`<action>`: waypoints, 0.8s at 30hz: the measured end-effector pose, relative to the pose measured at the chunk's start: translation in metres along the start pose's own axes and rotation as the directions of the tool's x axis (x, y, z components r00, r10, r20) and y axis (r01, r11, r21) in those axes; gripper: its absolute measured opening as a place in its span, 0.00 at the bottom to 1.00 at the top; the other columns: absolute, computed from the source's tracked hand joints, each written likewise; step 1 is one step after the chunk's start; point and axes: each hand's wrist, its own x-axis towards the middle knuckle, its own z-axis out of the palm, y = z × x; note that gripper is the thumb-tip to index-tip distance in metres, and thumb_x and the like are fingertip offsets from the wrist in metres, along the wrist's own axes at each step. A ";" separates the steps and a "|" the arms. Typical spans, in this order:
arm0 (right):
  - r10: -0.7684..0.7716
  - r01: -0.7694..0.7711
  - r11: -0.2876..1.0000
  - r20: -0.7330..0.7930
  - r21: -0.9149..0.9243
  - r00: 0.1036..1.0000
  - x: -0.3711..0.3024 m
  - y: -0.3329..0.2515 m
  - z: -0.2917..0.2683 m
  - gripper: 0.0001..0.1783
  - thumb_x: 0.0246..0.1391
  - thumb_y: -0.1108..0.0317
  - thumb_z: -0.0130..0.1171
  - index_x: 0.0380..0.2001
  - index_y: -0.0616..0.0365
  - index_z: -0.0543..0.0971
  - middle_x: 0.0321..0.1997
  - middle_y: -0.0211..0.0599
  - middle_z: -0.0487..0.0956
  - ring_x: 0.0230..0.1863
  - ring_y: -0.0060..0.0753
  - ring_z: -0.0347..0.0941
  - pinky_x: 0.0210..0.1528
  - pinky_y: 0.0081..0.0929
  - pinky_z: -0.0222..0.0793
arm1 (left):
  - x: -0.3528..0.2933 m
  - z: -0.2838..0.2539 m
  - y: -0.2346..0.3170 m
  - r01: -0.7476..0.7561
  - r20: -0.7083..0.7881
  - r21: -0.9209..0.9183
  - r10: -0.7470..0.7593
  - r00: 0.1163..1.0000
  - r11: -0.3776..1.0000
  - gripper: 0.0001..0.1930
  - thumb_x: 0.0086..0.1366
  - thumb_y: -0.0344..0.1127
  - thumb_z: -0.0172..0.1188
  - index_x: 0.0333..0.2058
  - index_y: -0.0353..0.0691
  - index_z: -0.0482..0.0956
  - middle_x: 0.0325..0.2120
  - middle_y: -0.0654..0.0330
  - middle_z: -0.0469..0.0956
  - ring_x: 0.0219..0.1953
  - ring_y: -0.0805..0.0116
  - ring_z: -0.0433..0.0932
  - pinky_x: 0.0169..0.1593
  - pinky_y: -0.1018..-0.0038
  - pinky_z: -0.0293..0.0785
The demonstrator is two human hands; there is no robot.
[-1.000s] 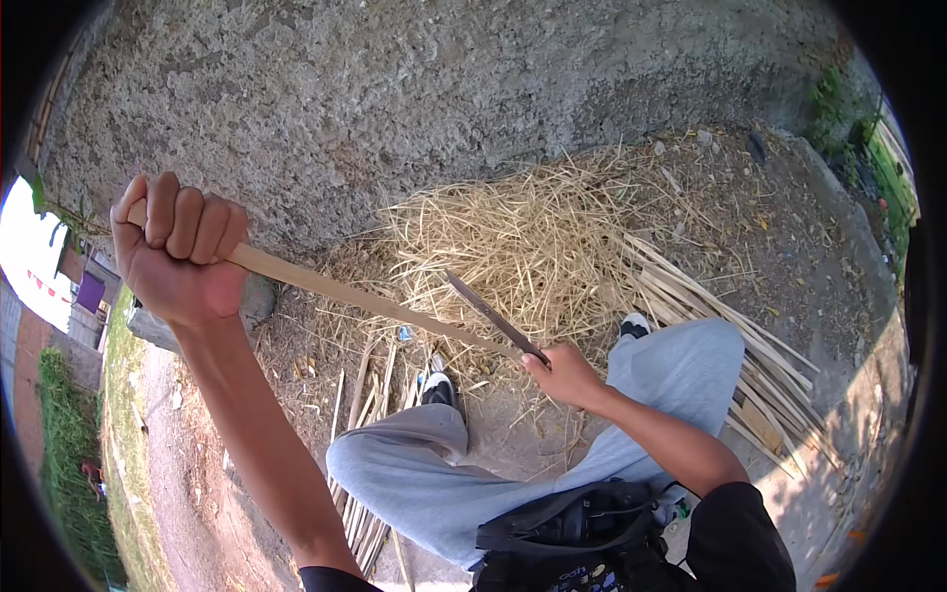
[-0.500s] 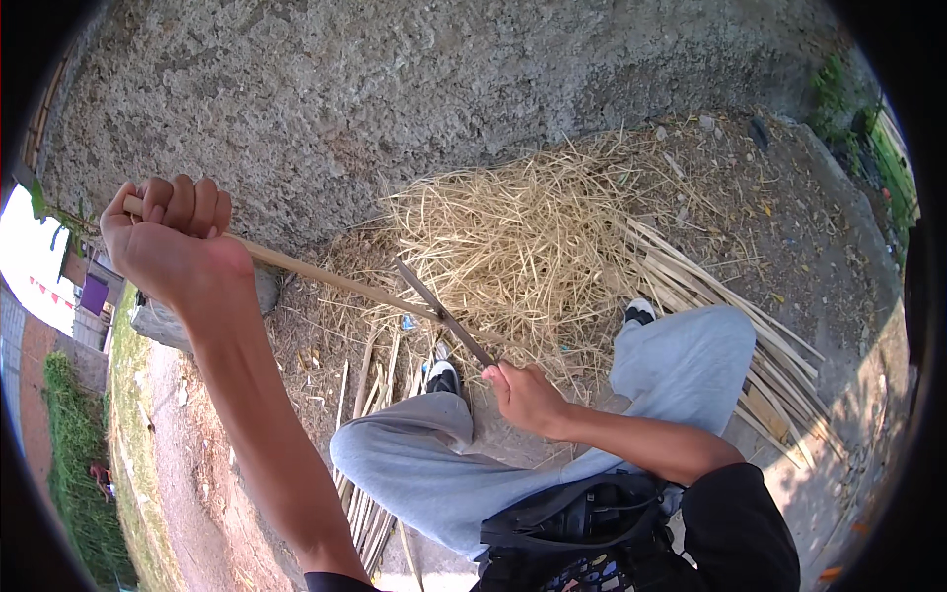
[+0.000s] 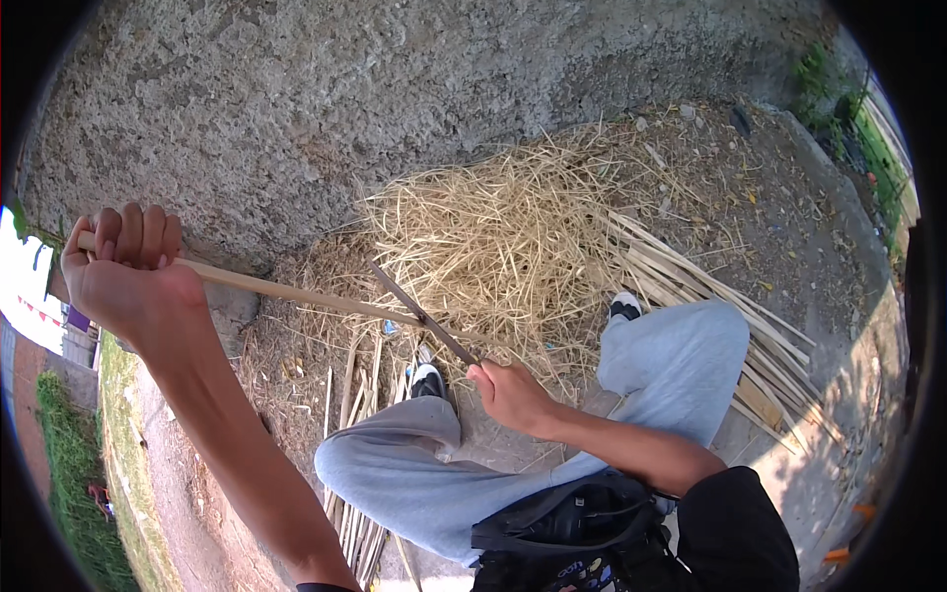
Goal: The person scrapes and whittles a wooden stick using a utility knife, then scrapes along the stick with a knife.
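My left hand (image 3: pixel 133 266) is raised at the far left, its fingers wrapped round one end of a long pale wooden strip (image 3: pixel 286 291). From there the strip slants down to the right and meets the dark blade of a knife (image 3: pixel 429 321). My right hand (image 3: pixel 513 395) grips the knife at its lower end, in front of my knees; the handle is hidden in the fist. The blade points up and to the left, crossing the strip near its far end. A heap of thin pale shavings (image 3: pixel 493 247) lies on the ground just beyond the blade.
Behind the shavings rises a rough grey wall (image 3: pixel 326 99). A bundle of split strips (image 3: pixel 705 296) lies right of my right leg, and more strips (image 3: pixel 360 395) lie beside my left shoe (image 3: pixel 429 383). A stone block (image 3: pixel 222 306) sits near my left forearm.
My left hand has moved left and a little down, drawing the strip along with it past the blade. The knife hand has stayed nearly in place relative to my legs; the whole view has shifted slightly.
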 end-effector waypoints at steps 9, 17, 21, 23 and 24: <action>0.287 -0.266 0.952 0.139 -0.150 0.948 -0.006 0.050 0.032 0.17 0.61 0.66 0.48 0.30 0.70 0.80 0.19 0.59 0.77 0.24 0.61 0.78 0.27 0.48 0.74 | 0.013 -0.038 0.014 0.034 0.005 -0.018 -0.034 0.999 0.999 0.19 0.66 0.34 0.38 0.14 0.49 0.50 0.09 0.70 0.45 0.14 0.78 0.38 0.18 0.76 0.37; 0.486 -0.368 0.843 0.264 -0.392 0.833 -0.036 0.178 0.047 0.20 0.62 0.60 0.49 0.31 0.69 0.80 0.29 0.67 0.78 0.33 0.64 0.78 0.32 0.52 0.73 | -0.003 -0.039 0.010 0.046 -0.068 -0.050 -0.049 0.997 0.998 0.21 0.70 0.38 0.39 0.15 0.49 0.52 0.10 0.70 0.46 0.14 0.78 0.39 0.19 0.75 0.37; 0.468 -0.421 0.872 0.174 -0.252 0.866 -0.017 0.150 0.033 0.22 0.64 0.57 0.46 0.33 0.67 0.80 0.31 0.65 0.78 0.36 0.60 0.79 0.37 0.55 0.72 | 0.010 -0.075 0.012 -0.004 0.235 -0.005 0.005 0.972 1.000 0.18 0.76 0.37 0.38 0.22 0.46 0.57 0.15 0.68 0.53 0.17 0.78 0.50 0.23 0.79 0.51; 0.366 -0.350 0.925 0.093 -0.151 0.926 -0.013 0.142 0.028 0.21 0.64 0.55 0.46 0.36 0.61 0.82 0.24 0.52 0.79 0.27 0.50 0.78 0.30 0.43 0.70 | 0.006 -0.057 0.003 -0.006 0.239 0.009 0.003 0.971 1.000 0.18 0.77 0.40 0.38 0.24 0.45 0.58 0.17 0.67 0.54 0.20 0.76 0.53 0.26 0.78 0.55; 0.362 -0.346 0.926 0.093 -0.151 0.928 -0.011 0.132 0.021 0.21 0.64 0.55 0.46 0.36 0.61 0.82 0.24 0.52 0.79 0.27 0.50 0.78 0.30 0.43 0.70 | 0.005 -0.052 0.000 -0.007 0.247 0.034 -0.002 0.969 0.999 0.18 0.78 0.44 0.38 0.26 0.44 0.59 0.20 0.66 0.56 0.22 0.75 0.56 0.30 0.77 0.58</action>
